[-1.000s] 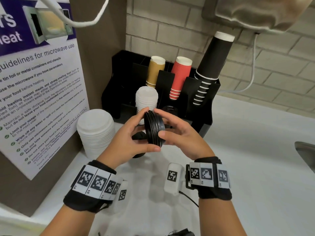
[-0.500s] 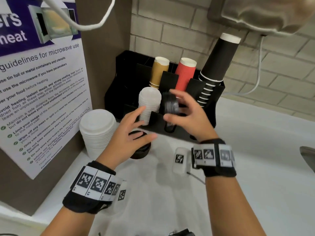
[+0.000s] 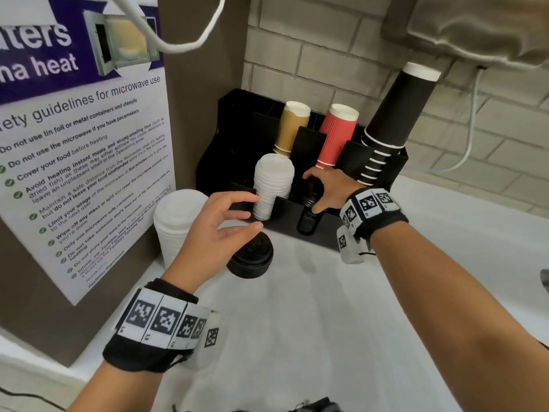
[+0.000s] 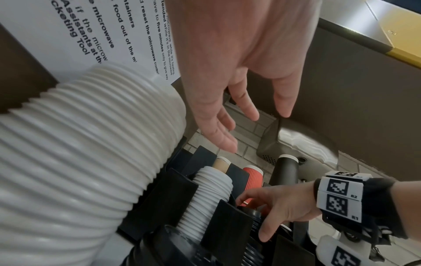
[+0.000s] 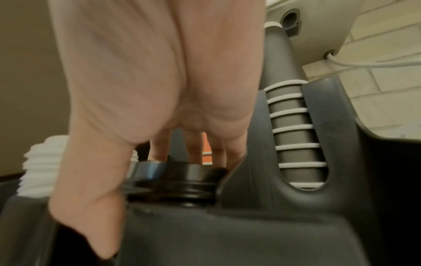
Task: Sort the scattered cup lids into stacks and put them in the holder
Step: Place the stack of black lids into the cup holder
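Observation:
A black holder (image 3: 225,162) stands against the brick wall. A stack of small white lids (image 3: 273,185) leans in its front left slot. My right hand (image 3: 312,193) grips a stack of small black lids (image 3: 309,215) that sits in the middle front slot. In the right wrist view the thumb and fingers straddle the black lids (image 5: 173,180). My left hand (image 3: 252,212) hovers open and holds nothing, just above a short pile of larger black lids (image 3: 252,258) on the counter. A tall stack of large white lids (image 3: 178,221) stands at the left beside the poster.
Tan cups (image 3: 292,126), red cups (image 3: 338,135) and a tall black cup stack (image 3: 395,114) fill the holder's back slots. A microwave poster (image 3: 74,144) covers the left panel. A white appliance (image 3: 475,25) hangs overhead. A sink edge (image 3: 545,278) shows at far right.
Both hands held the black lid stack a second ago. The right hand carried it back into the holder's middle slot; the left hand let go and stayed over the counter.

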Available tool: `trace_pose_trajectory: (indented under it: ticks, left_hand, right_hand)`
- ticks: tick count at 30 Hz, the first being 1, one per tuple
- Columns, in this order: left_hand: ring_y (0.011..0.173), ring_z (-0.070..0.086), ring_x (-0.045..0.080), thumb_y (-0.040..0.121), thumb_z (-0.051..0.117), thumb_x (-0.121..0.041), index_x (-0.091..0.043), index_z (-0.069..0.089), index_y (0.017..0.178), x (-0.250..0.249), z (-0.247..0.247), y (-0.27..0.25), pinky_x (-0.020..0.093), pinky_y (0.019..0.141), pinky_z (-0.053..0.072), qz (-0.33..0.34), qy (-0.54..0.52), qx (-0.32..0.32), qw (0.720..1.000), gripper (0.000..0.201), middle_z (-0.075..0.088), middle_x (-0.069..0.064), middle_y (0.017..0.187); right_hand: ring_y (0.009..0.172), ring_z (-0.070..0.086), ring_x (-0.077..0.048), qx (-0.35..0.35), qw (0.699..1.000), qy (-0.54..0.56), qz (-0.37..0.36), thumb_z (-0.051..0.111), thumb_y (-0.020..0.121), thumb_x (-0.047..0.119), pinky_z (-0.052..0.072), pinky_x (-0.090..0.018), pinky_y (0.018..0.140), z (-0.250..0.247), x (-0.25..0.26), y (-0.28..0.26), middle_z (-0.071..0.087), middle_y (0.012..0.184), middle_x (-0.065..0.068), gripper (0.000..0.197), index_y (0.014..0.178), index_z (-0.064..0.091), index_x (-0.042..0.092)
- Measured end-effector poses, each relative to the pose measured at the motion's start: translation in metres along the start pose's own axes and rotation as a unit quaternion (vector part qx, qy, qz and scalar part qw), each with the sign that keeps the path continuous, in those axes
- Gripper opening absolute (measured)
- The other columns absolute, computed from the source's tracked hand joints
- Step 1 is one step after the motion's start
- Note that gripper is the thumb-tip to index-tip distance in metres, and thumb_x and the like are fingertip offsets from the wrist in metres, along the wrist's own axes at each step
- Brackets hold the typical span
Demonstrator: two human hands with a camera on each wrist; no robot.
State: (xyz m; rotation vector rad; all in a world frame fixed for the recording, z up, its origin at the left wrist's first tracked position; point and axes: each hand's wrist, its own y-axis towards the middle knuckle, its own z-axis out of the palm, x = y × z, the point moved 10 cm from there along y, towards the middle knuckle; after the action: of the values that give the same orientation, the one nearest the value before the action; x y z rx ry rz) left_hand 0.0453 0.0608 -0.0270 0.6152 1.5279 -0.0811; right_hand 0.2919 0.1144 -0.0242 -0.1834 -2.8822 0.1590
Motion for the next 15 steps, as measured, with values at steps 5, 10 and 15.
trace_pose_trajectory:
  ticks: [5, 10, 15]
  left_hand:
    - [0.106, 0.061, 0.003, 0.082, 0.072, -0.012, -0.036, 0.060, 0.110, -0.001, 0.001, 0.001, 0.013, 0.080, 0.051, 0.002, -0.001, 0.002, 1.000, 0.038, 0.052, -0.006, 0.125]
    - [0.105, 0.061, 0.002, 0.083, 0.072, -0.013, -0.037, 0.060, 0.109, -0.001, 0.001, 0.002, 0.011, 0.079, 0.050, 0.004, -0.004, 0.004, 1.000, 0.038, 0.052, -0.007, 0.126]
    - [0.106, 0.061, 0.002, 0.084, 0.071, -0.013, -0.038, 0.060, 0.109, -0.002, 0.000, 0.002, 0.008, 0.076, 0.048, 0.007, -0.004, 0.004, 1.000, 0.036, 0.052, -0.009, 0.125]
  right_hand:
    - [0.092, 0.053, -0.022, 0.029, 0.999, -0.022, -0.006, 0.080, 0.066, 0.007, 0.049, -0.030, 0.073, 0.015, 0.003, 0.000, 0.050, 0.120, -0.014, 0.079, 0.136, 0.043, 0.016]
    - [0.109, 0.054, -0.030, 0.016, 0.997, -0.079, 0.012, 0.081, 0.070, 0.016, 0.051, -0.040, 0.087, 0.024, 0.005, -0.008, 0.046, 0.133, -0.014, 0.087, 0.143, 0.033, 0.014]
    - [0.135, 0.035, -0.035, -0.013, 0.971, -0.227, 0.072, 0.063, 0.090, 0.023, 0.038, -0.041, 0.107, 0.047, 0.005, -0.016, 0.032, 0.147, -0.023, 0.079, 0.150, 0.016, 0.001]
